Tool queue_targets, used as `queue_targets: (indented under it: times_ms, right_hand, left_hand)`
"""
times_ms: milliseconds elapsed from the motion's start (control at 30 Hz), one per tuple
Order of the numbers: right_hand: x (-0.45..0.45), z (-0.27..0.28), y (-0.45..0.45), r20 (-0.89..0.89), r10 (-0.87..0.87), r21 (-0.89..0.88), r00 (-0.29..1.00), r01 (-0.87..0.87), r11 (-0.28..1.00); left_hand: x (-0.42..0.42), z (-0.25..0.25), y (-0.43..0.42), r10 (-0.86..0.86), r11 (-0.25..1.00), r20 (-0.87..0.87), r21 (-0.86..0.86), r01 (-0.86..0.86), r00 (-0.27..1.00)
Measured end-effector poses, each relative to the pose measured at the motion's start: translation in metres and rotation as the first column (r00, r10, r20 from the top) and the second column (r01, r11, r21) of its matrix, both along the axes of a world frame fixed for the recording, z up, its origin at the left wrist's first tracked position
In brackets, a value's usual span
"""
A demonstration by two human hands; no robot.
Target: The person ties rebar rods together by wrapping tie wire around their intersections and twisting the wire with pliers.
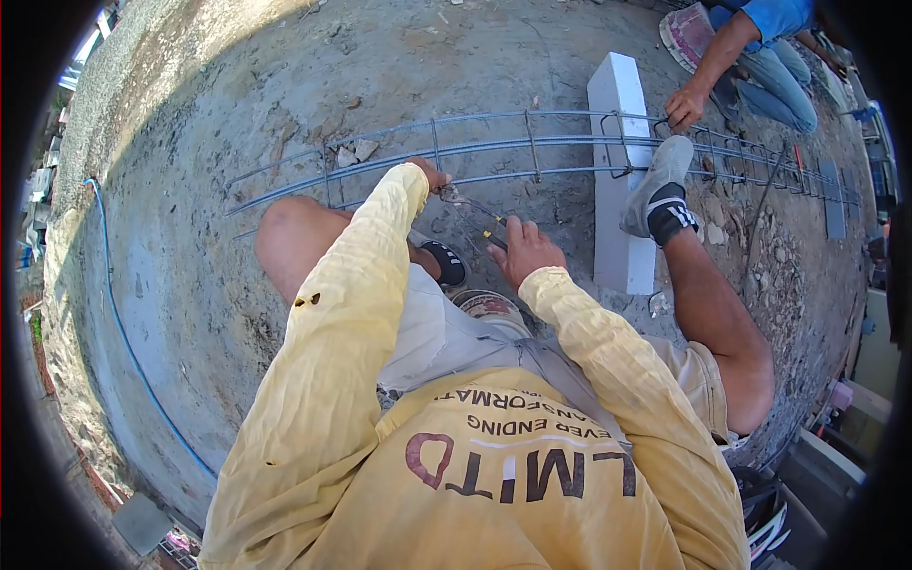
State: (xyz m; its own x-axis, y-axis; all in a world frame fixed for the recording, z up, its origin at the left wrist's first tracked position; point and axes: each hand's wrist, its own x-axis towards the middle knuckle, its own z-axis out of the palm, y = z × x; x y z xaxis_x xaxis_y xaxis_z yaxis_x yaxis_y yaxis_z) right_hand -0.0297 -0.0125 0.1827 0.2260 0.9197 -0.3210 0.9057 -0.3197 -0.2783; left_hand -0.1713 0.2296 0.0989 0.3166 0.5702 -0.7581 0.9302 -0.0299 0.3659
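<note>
A long rebar cage (484,146) of parallel bars with square stirrups lies across the ground in front of me. My left hand (432,174) is closed at the cage's near bar, close to a stirrup; what its fingers hold is too small to make out. Thin wire (465,199) trails just right of it. In my right hand (528,251) is a tool with yellow-and-black handles (494,237), its tip pointing up toward the cage. The cage rests across a white block (622,214), and my shoe (659,190) is against that block.
At the upper right a co-worker in blue kneels, one hand (686,106) at the cage. A bucket (492,310) is beneath me. Small rubble (356,152) lies by the bars. A blue hose (119,313) runs along the left. Another block (833,199) supports the far right.
</note>
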Motion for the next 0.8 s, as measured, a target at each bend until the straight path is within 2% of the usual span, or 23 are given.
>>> queue_targets:
  times_ms: [67,167,200,267,367,467,500,567,667,733,800]
  right_hand:
    - [0.0,-0.001,0.001,-0.089,-0.031,-0.098,0.996,0.022,0.995]
    - [0.007,-0.021,0.0,-0.319,-0.072,-0.102,0.945,0.041,0.994]
    - [0.01,-0.018,0.003,-0.472,-0.21,-0.234,0.856,0.108,0.966]
    - [0.014,-0.011,0.009,-0.66,-0.493,-0.509,0.567,0.144,0.848]
    - [0.021,-0.015,0.016,-0.603,-0.526,-0.586,0.6,0.114,0.802]
    - [0.012,-0.026,0.01,-0.318,-0.215,-0.222,0.924,0.147,0.964]
    - [0.007,-0.018,0.01,-0.268,-0.229,-0.238,0.936,0.167,0.957]
    - [-0.002,0.004,0.012,-0.169,-0.254,-0.267,0.952,0.204,0.942]
    - [-0.008,-0.004,0.015,-0.155,-0.261,-0.283,0.953,0.21,0.936]
    - [0.002,-0.021,0.021,-0.304,-0.302,-0.367,0.904,0.181,0.912]
    - [0.009,-0.03,0.021,-0.478,-0.502,-0.516,0.721,0.232,0.825]
  left_hand:
    - [0.0,-0.002,0.001,-0.022,1.0,-0.008,0.014,0.022,1.0]
    - [-0.004,-0.016,0.002,-0.019,1.0,0.008,0.008,0.019,1.0]
    - [-0.003,-0.02,0.003,-0.022,1.0,0.021,0.0,0.022,1.0]
    - [-0.003,-0.029,0.004,-0.023,1.0,0.031,0.001,0.023,0.999]
    - [-0.001,-0.004,0.0,-0.031,0.999,0.003,0.031,0.031,1.0]
    - [0.001,-0.002,-0.001,-0.046,0.998,-0.036,0.034,0.048,0.998]
    - [0.001,0.002,-0.003,-0.042,0.999,-0.037,0.032,0.043,0.998]
    - [0.001,0.002,-0.003,-0.036,0.999,-0.034,0.028,0.037,0.999]
    - [-0.001,-0.002,-0.005,-0.008,1.0,-0.009,0.014,0.008,1.0]
    - [0.0,0.005,-0.006,0.036,0.999,0.03,0.006,-0.036,0.999]
    - [-0.003,-0.031,0.001,0.062,0.998,0.057,0.004,-0.063,0.996]
